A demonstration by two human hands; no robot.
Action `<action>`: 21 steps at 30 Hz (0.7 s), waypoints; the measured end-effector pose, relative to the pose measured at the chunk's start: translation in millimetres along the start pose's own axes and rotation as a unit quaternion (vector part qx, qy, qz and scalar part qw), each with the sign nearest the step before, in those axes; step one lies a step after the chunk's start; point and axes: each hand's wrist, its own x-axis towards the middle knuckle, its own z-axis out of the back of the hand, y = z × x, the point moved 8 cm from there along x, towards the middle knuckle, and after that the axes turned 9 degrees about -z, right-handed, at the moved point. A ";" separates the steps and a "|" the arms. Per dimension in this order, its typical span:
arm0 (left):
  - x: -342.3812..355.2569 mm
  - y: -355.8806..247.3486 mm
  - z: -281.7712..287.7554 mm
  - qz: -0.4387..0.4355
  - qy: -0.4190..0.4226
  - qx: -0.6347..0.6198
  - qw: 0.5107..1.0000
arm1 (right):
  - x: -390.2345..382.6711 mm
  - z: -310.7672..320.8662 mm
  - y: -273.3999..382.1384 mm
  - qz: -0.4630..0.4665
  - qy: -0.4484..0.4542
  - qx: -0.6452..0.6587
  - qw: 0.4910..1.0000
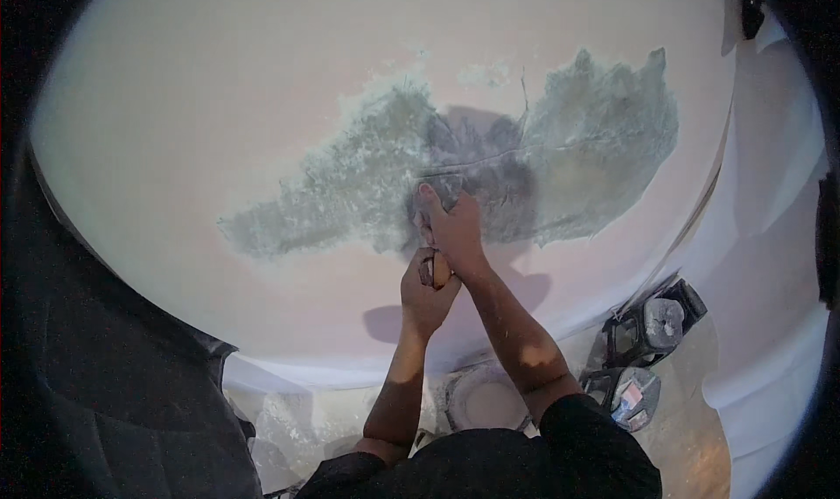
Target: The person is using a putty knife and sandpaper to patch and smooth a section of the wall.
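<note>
My left hand (427, 300) is closed round a small tan and dark-edged thing (441, 272), of which only a part shows; its kind I cannot tell. Just above it, my right hand (457, 230) lies against the wall (219, 105), one digit stretched upward and the other fingers curled out of sight. Whatever it may hold is hidden beneath it. Both hands are close together at the wrist and knuckles. Around the right hand spreads a rough grey bare patch (604, 140) with ragged edges in the pale pinkish wall surface, crossed by a thin crack-like line (477, 162). My shadow falls over its middle.
Below stands a round whitish bucket (486, 401) on a dust-marked floor (289, 420). Two dark stools (661, 324) with dusty items on top are at the lower right. Dark cloth (122, 359) hangs at the left, white sheeting (774, 324) at the right.
</note>
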 end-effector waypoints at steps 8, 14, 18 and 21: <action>2.8 -1.6 -2.3 0.078 -0.002 0.021 0.997 | 16.1 7.5 -11.1 -0.011 -0.007 -0.007 1.000; 1.3 -1.6 -4.1 0.065 -0.005 0.008 0.998 | 16.0 12.4 -17.1 0.035 -0.047 -0.031 0.998; 1.4 -2.9 1.6 0.071 -0.013 -0.042 0.996 | 1.4 0.8 -1.8 -0.060 0.005 0.003 0.998; -1.3 -3.3 1.2 0.142 0.012 -0.024 0.989 | 6.4 -0.6 -5.8 -0.025 0.002 0.006 1.000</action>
